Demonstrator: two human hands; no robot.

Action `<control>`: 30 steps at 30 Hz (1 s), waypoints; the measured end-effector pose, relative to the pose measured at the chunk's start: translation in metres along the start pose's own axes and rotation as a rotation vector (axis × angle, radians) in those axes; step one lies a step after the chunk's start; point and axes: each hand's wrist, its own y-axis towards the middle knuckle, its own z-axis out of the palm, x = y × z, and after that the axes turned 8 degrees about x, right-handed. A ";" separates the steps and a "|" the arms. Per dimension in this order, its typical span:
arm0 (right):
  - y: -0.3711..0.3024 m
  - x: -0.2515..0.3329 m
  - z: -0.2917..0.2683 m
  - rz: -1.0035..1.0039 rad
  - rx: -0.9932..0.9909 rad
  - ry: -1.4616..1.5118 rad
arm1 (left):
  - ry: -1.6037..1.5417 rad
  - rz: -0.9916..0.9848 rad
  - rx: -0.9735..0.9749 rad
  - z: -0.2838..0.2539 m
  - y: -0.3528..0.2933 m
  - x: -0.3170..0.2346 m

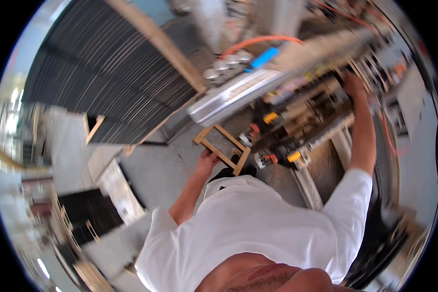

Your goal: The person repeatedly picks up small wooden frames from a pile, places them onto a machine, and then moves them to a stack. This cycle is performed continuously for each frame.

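My left hand (208, 160) is closed on one long bar of a small rectangular wooden frame (224, 157), holding it tilted in front of my waist, above the floor. Stretched out to the far right, my right hand (354, 85) is at the far end of a long woodworking machine (306, 124), beside light wooden pieces (361, 77). Motion blur smears its fingers, and I cannot tell whether they grip anything. Yellow and red parts sit on the near end of the machine, close to the wooden frame.
A large stack of dark slatted panels (112, 68) stands at the left. A silvery metal rail (228, 100) runs along the machine's far side, with a blue piece (264, 58) and an orange hose (260, 40) beyond. A dark board (90, 214) lies lower left.
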 end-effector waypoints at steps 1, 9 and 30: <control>0.001 -0.005 0.000 0.021 0.050 -0.072 | 0.006 0.002 -0.028 0.001 0.001 -0.001; -0.005 0.010 -0.019 0.089 0.219 -0.193 | 0.138 0.158 -0.219 -0.018 -0.004 0.004; -0.086 0.117 -0.098 0.159 -0.554 0.439 | 0.034 0.860 -0.716 -0.337 -0.190 -0.277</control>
